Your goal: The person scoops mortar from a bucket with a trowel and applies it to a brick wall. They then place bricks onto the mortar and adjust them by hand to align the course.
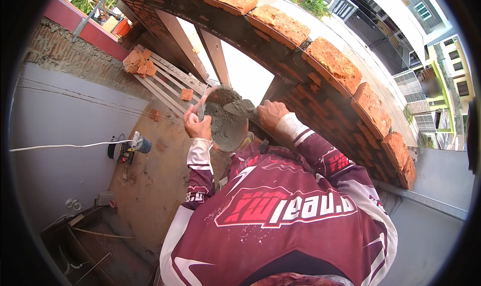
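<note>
My left hand [197,123] grips the left rim of a round bucket [242,134], fingers closed on its edge beside a thin wire handle. Wet grey mortar [220,125] lies inside the bucket. My right hand [272,114] is closed around the handle of a trowel [241,108], the grip itself mostly hidden by the fingers. The trowel's blade carries a lump of mortar and sits over the right side of the bucket. Just beyond both hands rises a brick wall [320,103] with an uneven, mortar-smeared face.
Orange bricks [333,65] line the wall's top along a thin string. Wooden planks [168,80] at the left carry broken bricks [139,61]. Far below on the floor stand a dark bucket [143,145] and a cable. A street and houses lie beyond the wall.
</note>
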Available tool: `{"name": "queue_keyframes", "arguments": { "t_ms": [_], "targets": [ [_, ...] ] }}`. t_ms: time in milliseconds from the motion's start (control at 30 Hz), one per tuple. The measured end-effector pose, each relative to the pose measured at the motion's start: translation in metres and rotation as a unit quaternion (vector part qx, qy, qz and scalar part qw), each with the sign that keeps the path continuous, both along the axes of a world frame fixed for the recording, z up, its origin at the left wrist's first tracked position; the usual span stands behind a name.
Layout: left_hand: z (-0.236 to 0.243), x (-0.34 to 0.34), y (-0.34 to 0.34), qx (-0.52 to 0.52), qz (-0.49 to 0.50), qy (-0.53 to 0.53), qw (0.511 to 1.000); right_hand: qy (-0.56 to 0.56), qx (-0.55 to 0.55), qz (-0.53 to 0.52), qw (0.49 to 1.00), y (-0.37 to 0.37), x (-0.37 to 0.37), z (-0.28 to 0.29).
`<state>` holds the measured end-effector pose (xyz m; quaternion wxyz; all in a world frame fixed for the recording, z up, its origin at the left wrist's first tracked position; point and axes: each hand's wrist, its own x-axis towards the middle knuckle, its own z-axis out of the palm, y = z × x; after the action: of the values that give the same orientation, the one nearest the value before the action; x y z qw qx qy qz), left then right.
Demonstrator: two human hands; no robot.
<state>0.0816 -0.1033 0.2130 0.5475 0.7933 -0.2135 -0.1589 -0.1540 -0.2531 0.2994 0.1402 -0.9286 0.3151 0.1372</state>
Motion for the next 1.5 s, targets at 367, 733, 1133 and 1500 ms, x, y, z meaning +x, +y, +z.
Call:
{"name": "queue_keyframes", "arguments": {
  "t_ms": [367, 733, 1133, 1500],
  "targets": [
    [0.039, -0.013, -0.041, -0.235, -0.136, -0.002, 0.962, -0.128, 0.161, -0.061, 0.977, 0.031, -0.005, -0.028],
    [0.068, -0.047, -0.061, -0.160, -0.143, -0.072, 0.974, 0.040, -0.126, -0.017, 0.991, -0.006, -0.029, 0.022],
    [0.028, -0.028, -0.049, -0.203, -0.022, 0.120, 0.972, -0.115, 0.260, -0.134, 0.949, 0.016, -0.036, -0.009],
    [-0.010, -0.017, 0.013, -0.196, 0.194, 0.211, 0.938, -0.209, 0.238, 0.048, 0.947, -0.044, -0.017, 0.082]
  ]
}}
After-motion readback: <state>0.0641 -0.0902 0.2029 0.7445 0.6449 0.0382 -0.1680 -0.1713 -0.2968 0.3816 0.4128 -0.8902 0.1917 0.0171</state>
